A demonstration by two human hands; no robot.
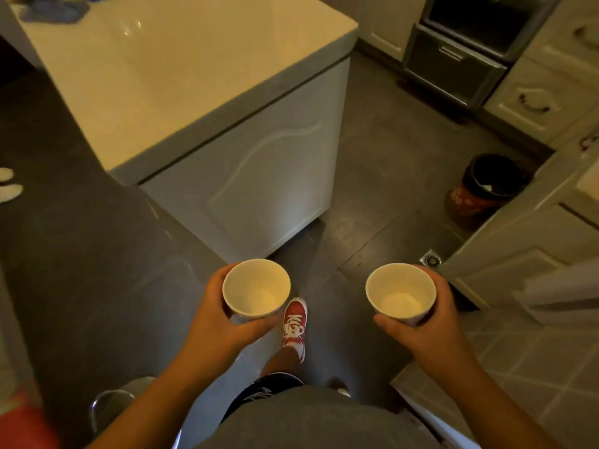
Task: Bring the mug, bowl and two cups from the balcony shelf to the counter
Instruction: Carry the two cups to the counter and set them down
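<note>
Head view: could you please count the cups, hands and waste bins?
Round white cups: 2, left cup and right cup
Hands gripping them: 2, left hand and right hand
Dark round waste bin, red base: 1
Total: 5

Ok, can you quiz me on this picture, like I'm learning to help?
1. True or false: the left hand holds the left cup and the right hand holds the right cup.
2. What can you see inside the cups? A water, B nothing, C rice.
3. Fill the gap: the shoe on the floor is ___ with white laces.

Key: 1 true. 2 B. 3 red.
</note>
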